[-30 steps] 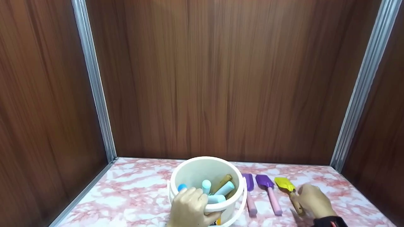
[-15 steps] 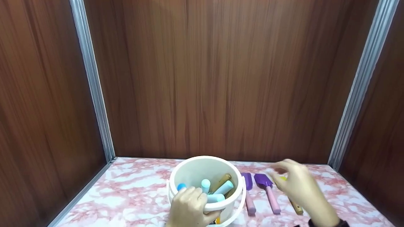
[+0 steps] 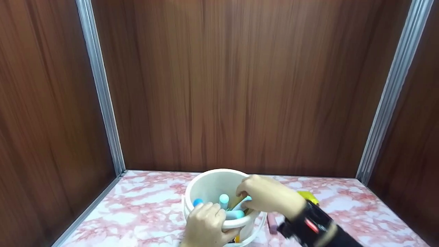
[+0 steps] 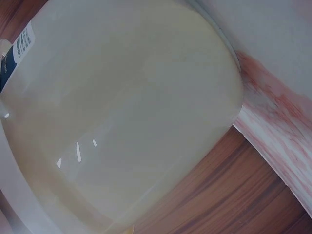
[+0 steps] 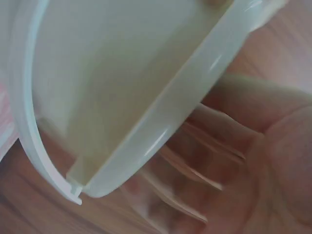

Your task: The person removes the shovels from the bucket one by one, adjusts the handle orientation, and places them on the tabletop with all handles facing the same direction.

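Observation:
In the head view, a white bucket [image 3: 212, 181] stands on the table with several handles in it. My left hand [image 3: 204, 224] grips its near rim. My right hand [image 3: 262, 195] reaches over the right rim, thumb and fingers spread about a light-blue handle [image 3: 241, 203] beside a wooden handle [image 3: 235, 202]; their fingertips are partly hidden. Another light-blue handle [image 3: 224, 199] stands upright, and a blue handle end [image 3: 198, 202] shows at the left. The left wrist view shows the bucket wall [image 4: 136, 112]; in the right wrist view, fingers [image 5: 195, 141] pass behind the rim [image 5: 161, 124].
Right of the bucket lie a pink-handled spatula [image 3: 272, 223], mostly hidden by my right arm, and a yellow spatula head [image 3: 308, 197]. The bucket's white bail handle [image 3: 259, 228] hangs at its right side. Brown wood-grain panels [image 3: 219, 85] enclose the pink-marbled table [image 3: 147, 206].
My right hand has moved left from beside the yellow spatula, over the purple spatulas, to the bucket's mouth. My left hand stays on the rim.

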The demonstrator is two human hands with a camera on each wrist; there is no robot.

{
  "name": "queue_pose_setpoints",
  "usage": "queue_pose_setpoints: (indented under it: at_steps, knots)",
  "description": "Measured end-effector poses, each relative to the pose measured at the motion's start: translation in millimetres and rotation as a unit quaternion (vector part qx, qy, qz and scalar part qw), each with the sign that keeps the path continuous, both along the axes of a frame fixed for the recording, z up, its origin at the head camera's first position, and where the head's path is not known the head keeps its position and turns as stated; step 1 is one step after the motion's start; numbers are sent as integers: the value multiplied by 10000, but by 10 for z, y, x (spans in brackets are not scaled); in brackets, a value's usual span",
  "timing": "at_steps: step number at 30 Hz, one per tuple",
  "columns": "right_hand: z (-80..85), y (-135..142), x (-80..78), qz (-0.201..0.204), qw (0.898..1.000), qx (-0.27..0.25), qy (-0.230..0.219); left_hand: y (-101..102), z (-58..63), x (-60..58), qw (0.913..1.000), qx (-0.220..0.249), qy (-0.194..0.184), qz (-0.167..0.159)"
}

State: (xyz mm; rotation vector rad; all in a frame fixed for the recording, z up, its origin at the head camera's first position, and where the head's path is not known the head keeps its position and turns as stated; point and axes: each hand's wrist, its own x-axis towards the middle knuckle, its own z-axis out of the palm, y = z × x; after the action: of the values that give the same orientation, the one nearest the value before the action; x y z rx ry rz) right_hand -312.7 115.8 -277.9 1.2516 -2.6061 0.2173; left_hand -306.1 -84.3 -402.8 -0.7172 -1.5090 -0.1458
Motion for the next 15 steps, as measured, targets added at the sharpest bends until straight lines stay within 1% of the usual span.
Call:
queue_pose_setpoints:
  at_steps: [2,4,5,7,9,13,15]
  knots:
    - [38,-104,-65,-194,9971,656,-337,-11,7,-5,10000,-1,-2,-42]
    - [35,-198,-108,-328,9907,1188,-574,-18,11,-7,10000,7,19,-53]
    - [22,-241,-121,-398,9875,1379,-653,-19,12,-7,10000,12,21,-47]
    - [-13,-310,-143,-486,9833,1653,-589,-19,15,-7,10000,20,59,-24]
    - [-61,-356,-159,-594,9826,1715,-397,-20,18,-7,10000,25,62,0]
    - [-176,-398,-216,-508,9831,1706,420,-17,18,-7,10000,24,63,22]
    - [-233,-410,-244,-446,9807,1723,806,-12,15,-7,10000,37,73,29]
